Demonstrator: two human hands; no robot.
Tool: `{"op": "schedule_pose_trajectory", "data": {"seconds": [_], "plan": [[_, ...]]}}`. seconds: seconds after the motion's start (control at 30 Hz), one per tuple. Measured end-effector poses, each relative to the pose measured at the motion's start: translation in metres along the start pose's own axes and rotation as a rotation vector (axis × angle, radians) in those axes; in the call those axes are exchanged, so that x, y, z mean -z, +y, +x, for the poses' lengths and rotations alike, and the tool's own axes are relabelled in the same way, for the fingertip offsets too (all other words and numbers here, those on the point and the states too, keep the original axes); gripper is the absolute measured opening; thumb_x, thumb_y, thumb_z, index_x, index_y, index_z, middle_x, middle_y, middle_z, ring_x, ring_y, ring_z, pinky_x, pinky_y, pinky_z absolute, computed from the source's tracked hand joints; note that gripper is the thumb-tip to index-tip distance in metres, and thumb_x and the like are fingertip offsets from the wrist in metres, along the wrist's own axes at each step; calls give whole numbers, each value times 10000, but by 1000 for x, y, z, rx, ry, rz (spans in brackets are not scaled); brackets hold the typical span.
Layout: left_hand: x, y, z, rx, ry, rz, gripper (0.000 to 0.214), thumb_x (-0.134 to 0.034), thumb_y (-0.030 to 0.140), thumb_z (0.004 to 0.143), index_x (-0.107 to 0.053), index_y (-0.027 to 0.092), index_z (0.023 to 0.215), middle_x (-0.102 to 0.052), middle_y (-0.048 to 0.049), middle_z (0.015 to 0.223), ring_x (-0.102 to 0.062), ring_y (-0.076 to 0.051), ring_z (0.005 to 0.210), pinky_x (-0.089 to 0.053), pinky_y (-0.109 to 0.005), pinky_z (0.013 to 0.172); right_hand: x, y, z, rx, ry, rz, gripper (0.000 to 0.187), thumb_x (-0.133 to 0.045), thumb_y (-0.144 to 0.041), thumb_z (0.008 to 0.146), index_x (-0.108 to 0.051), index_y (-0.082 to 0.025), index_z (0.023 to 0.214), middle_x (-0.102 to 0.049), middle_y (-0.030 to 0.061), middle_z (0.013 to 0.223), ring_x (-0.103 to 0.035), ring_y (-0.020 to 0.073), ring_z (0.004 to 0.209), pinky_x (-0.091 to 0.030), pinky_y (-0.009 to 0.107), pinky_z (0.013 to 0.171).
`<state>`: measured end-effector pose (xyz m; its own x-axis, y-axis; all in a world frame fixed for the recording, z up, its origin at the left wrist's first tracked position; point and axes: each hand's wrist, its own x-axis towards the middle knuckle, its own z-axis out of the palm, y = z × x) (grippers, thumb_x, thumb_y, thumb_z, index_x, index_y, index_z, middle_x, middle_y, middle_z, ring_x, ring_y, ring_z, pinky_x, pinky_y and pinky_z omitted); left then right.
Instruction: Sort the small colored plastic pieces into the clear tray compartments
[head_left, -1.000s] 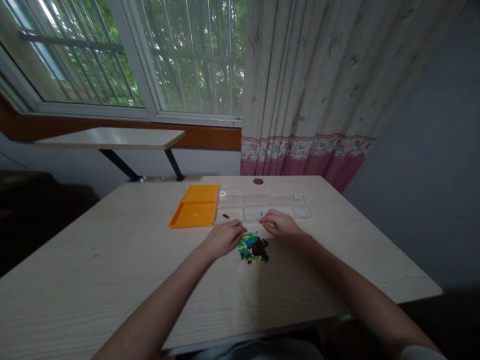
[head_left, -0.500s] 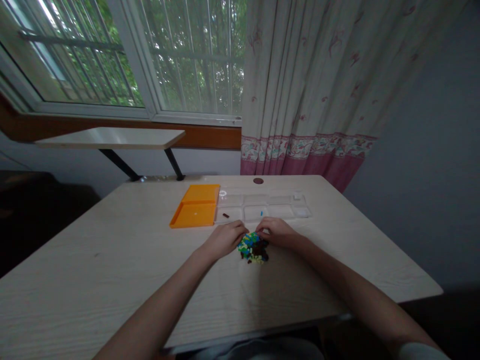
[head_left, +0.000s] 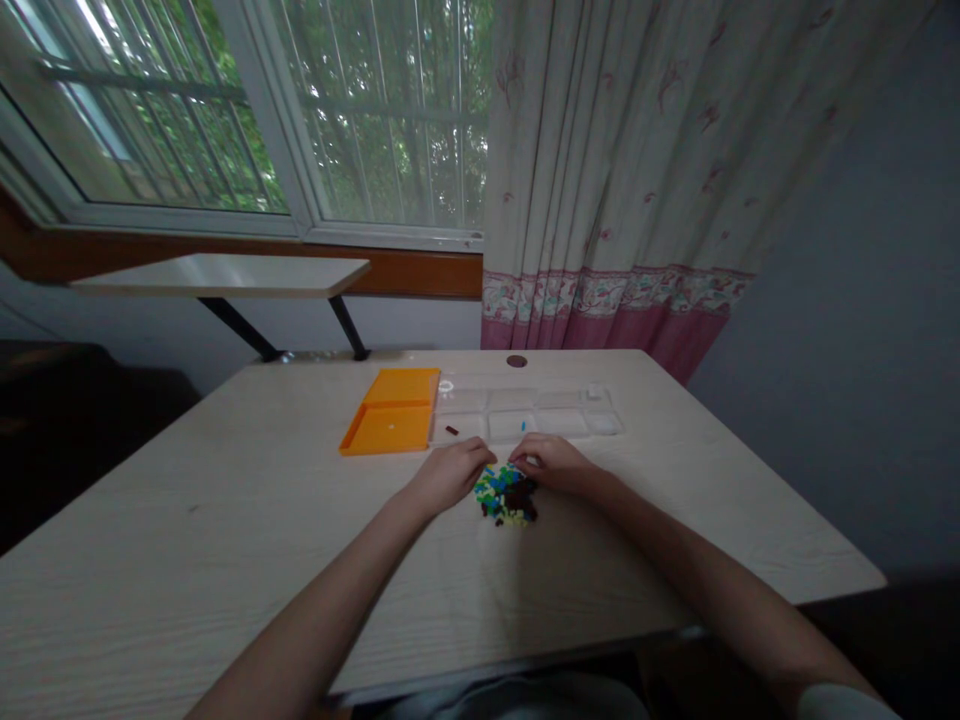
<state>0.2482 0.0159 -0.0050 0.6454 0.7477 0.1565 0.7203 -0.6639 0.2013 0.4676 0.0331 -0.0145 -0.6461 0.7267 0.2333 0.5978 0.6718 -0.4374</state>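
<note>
Desk (head_left: 225,520): one, pale wood grain, carrying every item below.

Pile of small bricks (head_left: 507,500): one heap, lying on the desk near its middle, between the two hands. Colours seen are green, blue, yellow and dark brown. The pieces are too small and too crowded to count.

Left hand (head_left: 448,476): one, bare, resting on the desk at the left edge of the pile. Its fingers (head_left: 480,460) are curled inward with the tips at the far left corner of the heap. Whether they pinch a brick cannot be told.

Right hand (head_left: 553,464): one, bare, at the far right edge of the pile. Its fingers are bent down onto the top of the heap. Any brick held is hidden, so the grip cannot be told.

Clear tray (head_left: 559,422): one, see-through, split into two rows of compartments, just beyond the hands. It holds two loose pieces: one brown piece (head_left: 451,430) in the near left compartment and one blue piece (head_left: 523,426) in a near middle one.

Orange tray (head_left: 390,428): one, flat, in two sections one behind the other, touching the left end of the clear tray.

Round hole (head_left: 516,361): one, in the desk near its far edge.

Surroundings: one barred window (head_left: 300,110), one patterned curtain (head_left: 637,160) with a pink hem, and one wall shelf (head_left: 217,275) on two black brackets.
</note>
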Motion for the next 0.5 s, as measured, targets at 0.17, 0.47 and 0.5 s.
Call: {"op": "schedule_pose_trajectory", "data": {"seconds": [0.17, 0.47, 0.5], "plan": [[3, 1, 0, -11, 2, -5, 222, -379, 244, 883, -584, 194, 953, -588, -47, 920, -573, -167, 866, -433, -251, 726, -1, 0, 0, -3, 7, 5, 154, -530, -191, 803, -666, -187, 875, -644, 33, 863, -584, 136, 798, -439, 231, 734], [3, 2, 0, 21, 11, -128, 162, -394, 207, 861, -550, 176, 888, -573, -41, 885, -556, -152, 824, -421, -238, 712, 2, -5, 0, -17, 5, -1, 147, -534, -192, 802, -666, -189, 867, -638, 32, 846, -575, 134, 775, -436, 228, 715], [2, 2, 0, 21, 10, -138, 155, -399, 201, 856, -550, 175, 881, -571, -39, 878, -555, -151, 818, -420, -237, 708, 1, -5, 0, -17, 4, -5, 145, -536, -194, 802, -666, -189, 865, -637, 31, 841, -574, 134, 772, -435, 227, 712]]}}
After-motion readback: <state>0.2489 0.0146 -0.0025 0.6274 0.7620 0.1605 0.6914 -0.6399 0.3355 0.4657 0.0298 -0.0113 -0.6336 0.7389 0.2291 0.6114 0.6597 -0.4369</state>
